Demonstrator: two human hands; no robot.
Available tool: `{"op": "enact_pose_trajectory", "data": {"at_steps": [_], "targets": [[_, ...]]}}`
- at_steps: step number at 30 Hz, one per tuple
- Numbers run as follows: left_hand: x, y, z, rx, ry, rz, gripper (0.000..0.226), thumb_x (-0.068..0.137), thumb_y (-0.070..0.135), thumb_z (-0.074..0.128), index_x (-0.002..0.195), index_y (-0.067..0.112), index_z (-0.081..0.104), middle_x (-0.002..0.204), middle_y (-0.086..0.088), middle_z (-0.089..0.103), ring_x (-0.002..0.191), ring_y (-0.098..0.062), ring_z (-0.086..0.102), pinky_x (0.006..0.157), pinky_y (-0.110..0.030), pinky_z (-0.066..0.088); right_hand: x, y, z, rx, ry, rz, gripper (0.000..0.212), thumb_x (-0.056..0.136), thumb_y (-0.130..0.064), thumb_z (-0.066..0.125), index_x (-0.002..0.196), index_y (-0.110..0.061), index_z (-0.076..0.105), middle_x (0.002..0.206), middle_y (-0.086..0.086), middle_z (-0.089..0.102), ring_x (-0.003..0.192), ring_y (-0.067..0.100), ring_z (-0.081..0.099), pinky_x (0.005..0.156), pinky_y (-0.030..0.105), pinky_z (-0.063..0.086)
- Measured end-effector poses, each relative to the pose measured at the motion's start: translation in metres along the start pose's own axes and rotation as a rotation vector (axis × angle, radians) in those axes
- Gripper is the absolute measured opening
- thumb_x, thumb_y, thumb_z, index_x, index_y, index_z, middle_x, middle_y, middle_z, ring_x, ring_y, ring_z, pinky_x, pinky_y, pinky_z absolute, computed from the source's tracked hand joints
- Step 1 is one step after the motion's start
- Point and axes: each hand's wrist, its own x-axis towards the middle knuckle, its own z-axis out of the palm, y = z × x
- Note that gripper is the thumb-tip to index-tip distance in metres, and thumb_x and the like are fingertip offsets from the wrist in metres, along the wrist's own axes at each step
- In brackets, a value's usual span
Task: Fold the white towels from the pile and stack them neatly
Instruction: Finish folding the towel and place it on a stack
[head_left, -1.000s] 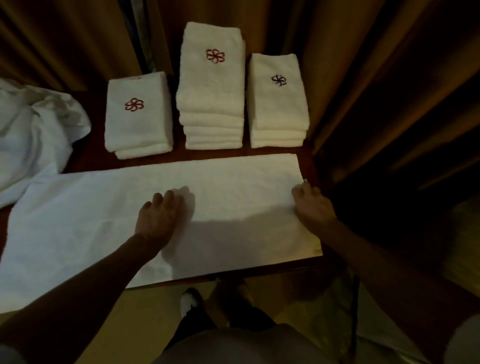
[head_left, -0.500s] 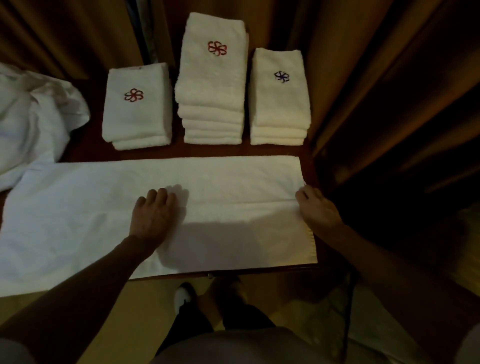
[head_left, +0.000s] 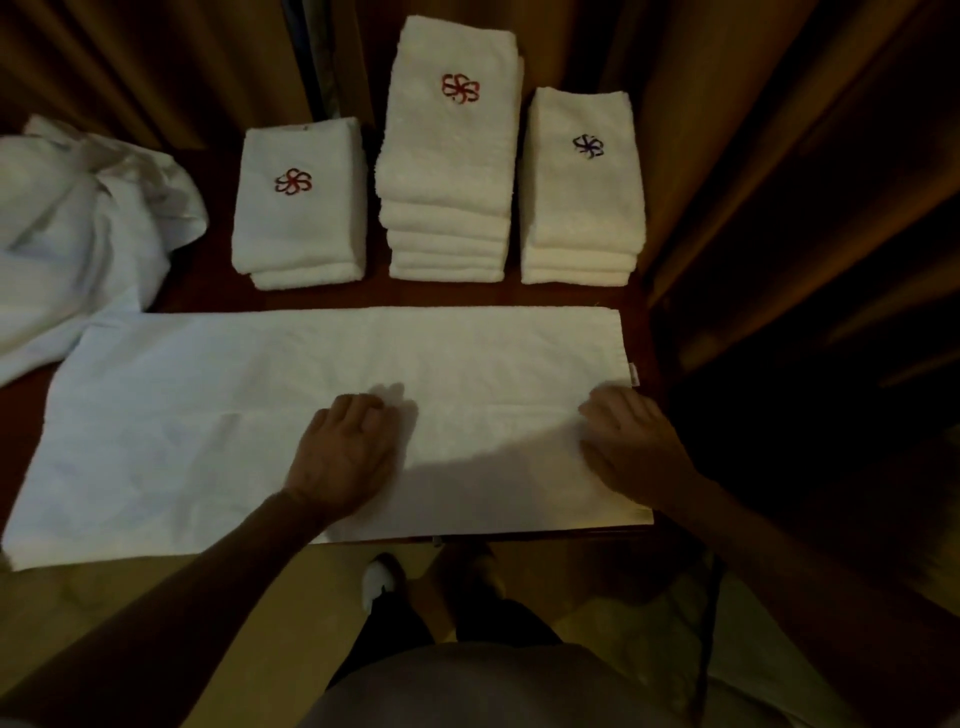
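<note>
A long white towel (head_left: 218, 415) lies spread flat across the dark wooden table (head_left: 208, 291), its left end hanging past the front edge. My left hand (head_left: 345, 452) rests palm down near the towel's middle, fingers slightly bent. My right hand (head_left: 631, 441) presses flat on the towel's right end beside its edge. Behind the towel stand three stacks of folded white towels: a low left stack (head_left: 301, 208) with a red emblem, a tall middle stack (head_left: 452, 156) with a red emblem, and a right stack (head_left: 582, 192) with a purple emblem. A crumpled pile of white towels (head_left: 78, 228) sits at far left.
Brown curtains (head_left: 753, 156) hang close behind and to the right of the table. Below the table's front edge I see my legs and a white shoe (head_left: 379, 577) on the tan floor.
Both hands slid slightly toward me along the towel, smoothing it. The towel lies a little straighter on the table.
</note>
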Motion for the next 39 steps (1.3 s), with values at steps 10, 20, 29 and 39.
{"op": "enact_pose_trajectory", "data": {"at_steps": [10, 20, 29, 39], "targets": [[-0.017, 0.069, 0.014, -0.036, -0.117, 0.283, 0.062, 0.080, 0.069, 0.053, 0.116, 0.019, 0.057, 0.115, -0.010, 0.059, 0.105, -0.034, 0.058, 0.082, -0.046, 0.052, -0.025, -0.006, 0.006, 0.040, -0.286, -0.462, 0.062, 0.080, -0.060, 0.061, 0.126, -0.019, 0.052, 0.130, 0.011, 0.056, 0.120, 0.032, 0.055, 0.096, 0.047, 0.051], [0.002, 0.052, -0.001, -0.203, -0.181, 0.219, 0.035, 0.075, 0.035, 0.047, 0.092, 0.012, 0.067, 0.087, -0.007, 0.066, 0.074, -0.030, 0.066, 0.051, -0.031, 0.051, 0.008, -0.020, -0.019, 0.355, -0.227, -0.186, 0.013, 0.087, -0.018, 0.054, 0.100, -0.016, 0.056, 0.095, 0.004, 0.061, 0.088, 0.024, 0.059, 0.068, 0.035, 0.047], [0.040, 0.039, -0.014, -0.046, -0.213, -0.429, 0.032, 0.101, 0.043, 0.042, 0.105, 0.019, 0.062, 0.101, -0.003, 0.069, 0.089, -0.025, 0.066, 0.074, -0.035, 0.047, 0.059, -0.012, -0.016, 0.666, -0.399, 0.490, 0.013, 0.095, -0.024, 0.049, 0.098, -0.013, 0.056, 0.095, 0.006, 0.064, 0.090, 0.024, 0.059, 0.078, 0.036, 0.047], [0.009, 0.004, 0.004, -0.162, -0.098, -0.460, 0.052, 0.085, 0.050, 0.026, 0.087, 0.016, 0.065, 0.081, -0.008, 0.068, 0.076, -0.034, 0.064, 0.066, -0.036, 0.043, 0.101, -0.073, -0.023, 0.192, -0.345, -0.081, 0.050, 0.091, -0.046, 0.050, 0.133, -0.020, 0.045, 0.127, 0.006, 0.046, 0.118, 0.026, 0.043, 0.096, 0.041, 0.037]]}}
